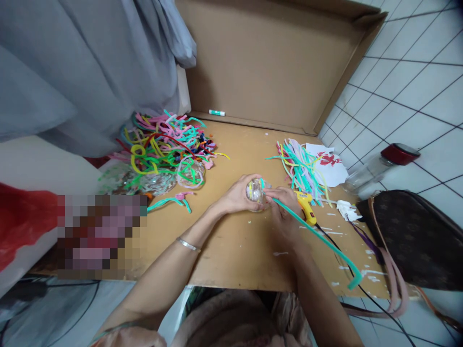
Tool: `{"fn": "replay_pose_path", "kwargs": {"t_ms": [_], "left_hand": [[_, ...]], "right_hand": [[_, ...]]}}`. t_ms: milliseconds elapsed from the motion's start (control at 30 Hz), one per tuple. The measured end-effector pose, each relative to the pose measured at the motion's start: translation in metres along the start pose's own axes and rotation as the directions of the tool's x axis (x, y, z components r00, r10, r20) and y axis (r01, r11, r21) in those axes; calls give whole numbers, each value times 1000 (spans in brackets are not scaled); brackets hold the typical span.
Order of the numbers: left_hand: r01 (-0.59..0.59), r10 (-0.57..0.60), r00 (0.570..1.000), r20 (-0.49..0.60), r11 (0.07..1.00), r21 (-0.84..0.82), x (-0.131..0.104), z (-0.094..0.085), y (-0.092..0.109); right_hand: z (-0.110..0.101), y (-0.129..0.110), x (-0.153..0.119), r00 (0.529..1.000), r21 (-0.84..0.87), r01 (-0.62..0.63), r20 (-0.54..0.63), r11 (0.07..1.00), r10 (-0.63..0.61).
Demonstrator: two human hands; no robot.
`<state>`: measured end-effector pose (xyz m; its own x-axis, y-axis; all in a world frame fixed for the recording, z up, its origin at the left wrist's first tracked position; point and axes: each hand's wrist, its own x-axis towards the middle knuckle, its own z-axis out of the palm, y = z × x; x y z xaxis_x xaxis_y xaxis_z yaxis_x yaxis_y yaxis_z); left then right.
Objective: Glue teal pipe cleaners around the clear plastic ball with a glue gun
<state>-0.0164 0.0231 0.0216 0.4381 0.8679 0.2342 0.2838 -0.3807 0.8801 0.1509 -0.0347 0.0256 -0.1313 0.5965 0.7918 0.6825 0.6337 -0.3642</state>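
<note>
My left hand (240, 195) is closed around a small clear, rounded plastic piece (254, 191) with bits of yellow and green on it. Pinched in my right hand (285, 207) is a long green pipe cleaner (318, 231). One end of it meets the clear piece; the other trails toward the lower right and bends at its tip. Just right of my right hand lies a yellow glue gun (307, 212). Beyond it is a bundle of pastel pipe cleaners (302, 166).
A tangled heap of colourful pipe cleaners (162, 140) covers the back left of the table (231, 255). Cardboard (267, 62) stands behind, with a glue stick (217, 113) at its foot. On the right are a paper (331, 166), a clear bottle (372, 171) and a brown bag (415, 236).
</note>
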Motion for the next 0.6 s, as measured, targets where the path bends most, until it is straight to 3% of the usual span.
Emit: {"fn": "replay_pose_path", "kwargs": {"t_ms": [167,367,600], "left_hand": [[6,-6,1000,9,1000,-1,-1,-1,1],[-18,17,1000,4,998,63,0,-1,-1],[-33,31,999,17,995,96,-1,-3,-2]], "right_hand": [[0,0,0,999,-49,30,40,998,-28],[3,-4,-1,999,-52,40,-15,998,-41],[4,-3,-1,999,-33,36,15,999,-35]]}}
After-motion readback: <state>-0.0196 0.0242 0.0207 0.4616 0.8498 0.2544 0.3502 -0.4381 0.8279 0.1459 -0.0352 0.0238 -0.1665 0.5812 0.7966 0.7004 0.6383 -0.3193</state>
